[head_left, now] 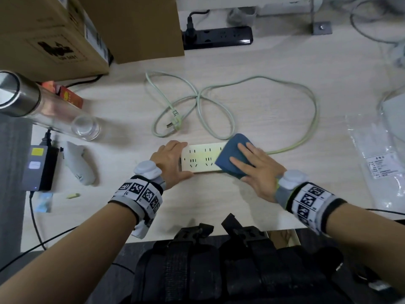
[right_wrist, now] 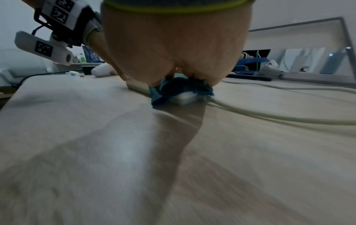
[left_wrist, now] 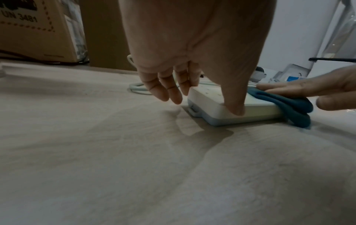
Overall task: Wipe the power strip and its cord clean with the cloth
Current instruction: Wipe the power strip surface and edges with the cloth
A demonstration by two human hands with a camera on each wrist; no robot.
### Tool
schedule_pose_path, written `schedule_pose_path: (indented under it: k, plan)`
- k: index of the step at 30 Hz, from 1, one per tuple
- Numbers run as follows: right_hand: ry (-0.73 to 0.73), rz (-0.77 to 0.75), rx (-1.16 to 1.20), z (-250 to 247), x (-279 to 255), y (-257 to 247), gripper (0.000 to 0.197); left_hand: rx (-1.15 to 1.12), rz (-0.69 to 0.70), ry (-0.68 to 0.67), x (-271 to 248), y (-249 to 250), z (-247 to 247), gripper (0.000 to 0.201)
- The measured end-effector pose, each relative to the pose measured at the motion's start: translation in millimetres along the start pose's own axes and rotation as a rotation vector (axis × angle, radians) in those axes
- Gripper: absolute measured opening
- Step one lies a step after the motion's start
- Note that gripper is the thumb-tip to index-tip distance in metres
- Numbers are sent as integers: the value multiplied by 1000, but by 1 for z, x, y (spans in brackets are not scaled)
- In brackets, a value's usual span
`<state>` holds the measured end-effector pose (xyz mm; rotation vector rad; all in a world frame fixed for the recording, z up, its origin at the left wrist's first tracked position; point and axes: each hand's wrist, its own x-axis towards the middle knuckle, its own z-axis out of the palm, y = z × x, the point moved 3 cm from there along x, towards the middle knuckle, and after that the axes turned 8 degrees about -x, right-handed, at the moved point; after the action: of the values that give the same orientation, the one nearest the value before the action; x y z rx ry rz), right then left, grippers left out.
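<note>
A white power strip (head_left: 202,159) lies flat on the wooden table (head_left: 274,69), just in front of me. My left hand (head_left: 186,160) grips its left end, thumb on the near side and fingers on the far side. A folded blue cloth (head_left: 230,154) covers the strip's right end, and my right hand (head_left: 247,163) presses flat on it with straight fingers. The pale green cord (head_left: 219,119) leaves the right end and loops across the table behind the strip, ending in a plug (head_left: 175,121). In the left wrist view the thumb (left_wrist: 235,105) presses the strip's (left_wrist: 258,109) near edge beside the cloth (left_wrist: 289,105).
Cardboard boxes (head_left: 54,36) and a black power strip (head_left: 219,37) stand at the back. A glass bottle with a steel cap (head_left: 43,106), a power adapter (head_left: 39,167) and a white controller (head_left: 79,165) sit to the left. A plastic bag (head_left: 377,154) lies on the right.
</note>
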<state>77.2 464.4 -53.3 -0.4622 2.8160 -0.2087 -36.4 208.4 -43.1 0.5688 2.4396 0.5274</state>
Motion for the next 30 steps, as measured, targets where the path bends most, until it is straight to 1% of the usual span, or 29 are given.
schedule_pose_path:
  k: [3, 5, 7, 9, 10, 11, 13, 14, 18, 20, 22, 26, 30]
  plan:
    - [4, -51, -45, -1, 5, -7, 57, -12, -3, -12, 2, -2, -1, 85]
    - [19, -132, -84, 2, 22, -27, 52, -7, 7, -7, 4, -2, -2, 82]
    - [6, -217, -111, 4, 46, -55, 52, -23, 22, 6, 5, -2, -2, 78]
    - [-31, -244, -127, -1, 66, -79, 53, -31, 17, 4, 6, -2, 0, 75]
    - [-17, -252, -133, -5, 72, -86, 53, -30, 13, 3, 6, -2, 1, 74]
    - [-38, -266, -144, -7, 74, -89, 54, -31, 12, 5, 5, -3, 2, 74]
    - [-91, -250, -159, -6, 65, -73, 60, -37, 21, 9, 4, -3, 2, 79]
    - [-89, -225, -146, -7, 57, -61, 63, -25, 19, 6, 4, -4, 1, 82]
    - [-120, -104, -192, -6, 20, -4, 54, 25, -4, -33, 4, -2, -2, 84]
    - [-114, -79, -185, -6, 6, 12, 54, 23, -13, -38, 4, -2, -3, 84]
    - [-114, -85, -184, -7, 6, 8, 56, 22, -21, -37, 3, -2, -3, 84]
    - [-139, -160, -207, 1, 34, -29, 61, 31, -36, -28, 4, 1, -1, 85]
    - [-111, -207, -159, 0, 69, -63, 76, 12, -50, -12, 5, 1, 0, 83]
